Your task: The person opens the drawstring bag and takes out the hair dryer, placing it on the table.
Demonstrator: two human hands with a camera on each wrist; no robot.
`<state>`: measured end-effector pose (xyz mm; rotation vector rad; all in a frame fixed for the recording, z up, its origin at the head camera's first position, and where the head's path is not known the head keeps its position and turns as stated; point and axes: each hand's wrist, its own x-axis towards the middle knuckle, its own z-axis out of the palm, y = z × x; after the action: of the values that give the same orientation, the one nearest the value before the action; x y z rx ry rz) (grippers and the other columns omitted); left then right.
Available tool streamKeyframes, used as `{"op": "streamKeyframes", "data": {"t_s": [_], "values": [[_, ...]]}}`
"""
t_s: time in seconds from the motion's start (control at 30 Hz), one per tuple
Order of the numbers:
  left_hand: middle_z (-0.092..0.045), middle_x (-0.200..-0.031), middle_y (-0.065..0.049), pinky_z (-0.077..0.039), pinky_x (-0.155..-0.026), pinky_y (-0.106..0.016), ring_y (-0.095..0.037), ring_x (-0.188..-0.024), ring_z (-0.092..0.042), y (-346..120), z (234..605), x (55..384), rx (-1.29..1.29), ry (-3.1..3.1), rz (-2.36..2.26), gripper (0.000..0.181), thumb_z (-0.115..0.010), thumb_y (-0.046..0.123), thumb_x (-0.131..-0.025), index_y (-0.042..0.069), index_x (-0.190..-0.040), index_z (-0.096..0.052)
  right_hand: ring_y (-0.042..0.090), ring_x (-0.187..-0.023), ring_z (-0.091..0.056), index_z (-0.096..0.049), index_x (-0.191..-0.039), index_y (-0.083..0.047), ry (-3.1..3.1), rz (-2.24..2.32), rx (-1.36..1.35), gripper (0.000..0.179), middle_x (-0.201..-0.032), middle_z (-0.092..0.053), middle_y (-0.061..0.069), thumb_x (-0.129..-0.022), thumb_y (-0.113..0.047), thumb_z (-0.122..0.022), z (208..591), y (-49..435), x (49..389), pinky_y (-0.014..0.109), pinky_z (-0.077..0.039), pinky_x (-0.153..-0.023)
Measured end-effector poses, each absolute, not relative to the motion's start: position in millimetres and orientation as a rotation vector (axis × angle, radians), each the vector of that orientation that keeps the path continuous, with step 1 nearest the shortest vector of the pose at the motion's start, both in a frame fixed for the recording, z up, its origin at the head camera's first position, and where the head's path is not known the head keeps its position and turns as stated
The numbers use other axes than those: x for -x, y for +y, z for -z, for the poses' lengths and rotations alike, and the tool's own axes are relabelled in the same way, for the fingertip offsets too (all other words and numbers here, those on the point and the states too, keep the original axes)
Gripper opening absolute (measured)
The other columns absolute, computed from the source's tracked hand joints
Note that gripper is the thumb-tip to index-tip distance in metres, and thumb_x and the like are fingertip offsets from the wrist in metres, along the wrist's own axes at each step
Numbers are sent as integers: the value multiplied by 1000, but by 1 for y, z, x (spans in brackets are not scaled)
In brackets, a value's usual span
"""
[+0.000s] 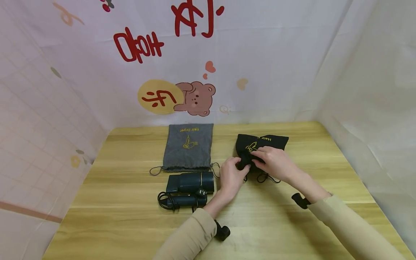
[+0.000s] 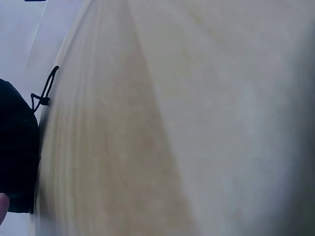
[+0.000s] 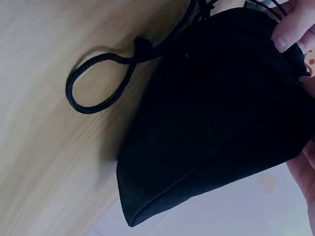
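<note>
A black drawstring pouch (image 1: pixel 243 141) with yellow print lies at the back right of the wooden table, partly covered by both hands. My left hand (image 1: pixel 232 177) pinches the dark cloth at the pouch's near left side. From the right, my right hand (image 1: pixel 276 162) pinches the bunched cloth close by. The right wrist view shows the black pouch (image 3: pixel 211 118) raised at a slant, with a cord loop (image 3: pixel 98 81) hanging out. Fingers (image 3: pixel 293 29) grip its edge on the right. Only part of the pouch (image 2: pixel 17 142) enters the left wrist view. Its contents are hidden.
A grey drawstring pouch (image 1: pixel 186 155) printed "Hair Dryer" lies flat at the back left. Just in front of it is a dark blue folding hair dryer (image 1: pixel 191 182), its cord (image 1: pixel 165 200) looped around the handle. A printed cloth backdrop (image 1: pixel 260 72) rises behind the table.
</note>
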<state>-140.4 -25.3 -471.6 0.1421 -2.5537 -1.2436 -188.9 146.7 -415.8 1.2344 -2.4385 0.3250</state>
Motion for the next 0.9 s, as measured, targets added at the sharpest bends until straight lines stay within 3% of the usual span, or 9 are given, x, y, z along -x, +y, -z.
{"op": "streamKeyframes", "data": {"t_s": [0.43,0.77,0.9], "values": [[-80,-107,-5,-61,-88,-39,-26,-102,-77,-29,473,140,-135,-2604,1217,20,-83,15,-88,9,-107,-82,23,-75,-71,-78,-104,2,-2329,-256,-1297,30,-88,-74,9,-75,3,-87,400,163,197,36,-61,-65],[-80,-116,-10,-62,-95,-40,-26,-111,-75,-33,469,138,-136,-2592,1356,25,-76,4,-90,7,-114,-80,31,-93,-75,-76,-117,1,-2337,-235,-1201,40,-104,-77,15,-78,0,-87,399,173,199,42,-63,-67],[-79,-116,-10,-62,-95,-40,-26,-111,-75,-32,469,138,-145,-2593,1380,25,-75,6,-91,7,-115,-80,31,-93,-70,-74,-112,0,-2271,-226,-1201,36,-104,-71,14,-78,-2,-88,406,171,197,38,-62,-62]]}}
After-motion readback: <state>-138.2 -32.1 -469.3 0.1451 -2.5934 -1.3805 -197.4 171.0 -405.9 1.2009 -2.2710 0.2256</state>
